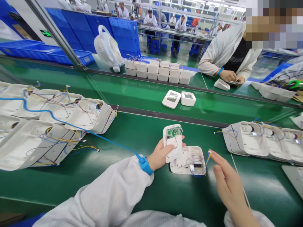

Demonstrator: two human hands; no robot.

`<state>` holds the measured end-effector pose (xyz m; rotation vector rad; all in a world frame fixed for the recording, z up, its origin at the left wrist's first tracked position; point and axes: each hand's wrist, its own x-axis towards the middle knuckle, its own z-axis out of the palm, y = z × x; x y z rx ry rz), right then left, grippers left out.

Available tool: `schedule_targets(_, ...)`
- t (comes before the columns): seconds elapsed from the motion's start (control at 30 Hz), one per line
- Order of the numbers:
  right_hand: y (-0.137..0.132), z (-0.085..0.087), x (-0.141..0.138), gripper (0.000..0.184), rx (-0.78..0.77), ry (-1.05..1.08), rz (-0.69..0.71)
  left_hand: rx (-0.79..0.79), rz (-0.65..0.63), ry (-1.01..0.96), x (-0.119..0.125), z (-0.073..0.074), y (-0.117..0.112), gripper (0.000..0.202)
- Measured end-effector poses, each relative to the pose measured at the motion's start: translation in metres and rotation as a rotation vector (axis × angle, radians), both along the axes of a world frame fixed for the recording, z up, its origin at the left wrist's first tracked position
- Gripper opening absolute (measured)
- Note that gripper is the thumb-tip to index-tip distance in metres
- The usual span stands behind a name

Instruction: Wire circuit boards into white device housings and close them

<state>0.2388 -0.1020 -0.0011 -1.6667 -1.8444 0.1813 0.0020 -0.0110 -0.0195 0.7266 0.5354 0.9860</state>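
My left hand (161,154) grips a white plastic cover (174,148) with a green circuit board (174,131) at its far end. The thumb lies across the cover's face. Below and to the right, a white housing (181,165) lies open side up on the green bench, partly hidden by the cover. Several coloured wires run from it to a small white connector (210,152) standing at its right edge. My right hand (227,181) is beside them, thumb and fingers apart. Its index fingertip is at the connector, and whether it touches I cannot tell.
White housings with loose wires (91,115) are stacked at left, more (267,138) at right. Beyond a dark rail, two white units (172,98) lie on the green belt. A blue cord (113,142) runs from my left wristband. A co-worker (229,60) sits opposite, near a fan (107,49).
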Motion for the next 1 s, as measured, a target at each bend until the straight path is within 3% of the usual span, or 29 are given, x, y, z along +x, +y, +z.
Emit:
schedule_targets(0.13,0.013,0.033,-0.018,0.030,-0.059,0.184,0.102,0.032,-0.024,0.044,0.001,-0.002,-0.004,0.056)
schedule_targets(0.27,0.045,0.062,-0.032,0.029,-0.334,0.380,0.217,0.059,-0.049,0.053,0.001,-0.001,-0.006,0.058)
schedule_targets(0.37,0.069,0.064,-0.040,0.031,-0.600,0.603,0.361,0.081,-0.052,0.056,0.001,-0.002,-0.006,0.058)
schedule_targets(0.5,0.079,0.046,-0.050,0.032,-0.720,0.838,0.415,0.104,-0.023,0.070,0.001,-0.001,-0.005,0.055)
schedule_targets(0.6,0.074,0.033,-0.054,0.031,-0.648,0.699,0.395,0.096,-0.028,0.044,0.001,0.001,-0.005,0.054)
schedule_targets(0.77,0.072,0.022,-0.053,0.025,-0.169,0.228,0.159,0.048,0.009,-0.053,0.001,0.004,-0.007,0.053)
schedule_targets(1.0,0.075,0.014,-0.048,0.028,-0.071,-0.030,0.106,0.041,-0.099,-0.058,-0.002,0.004,-0.008,0.059)
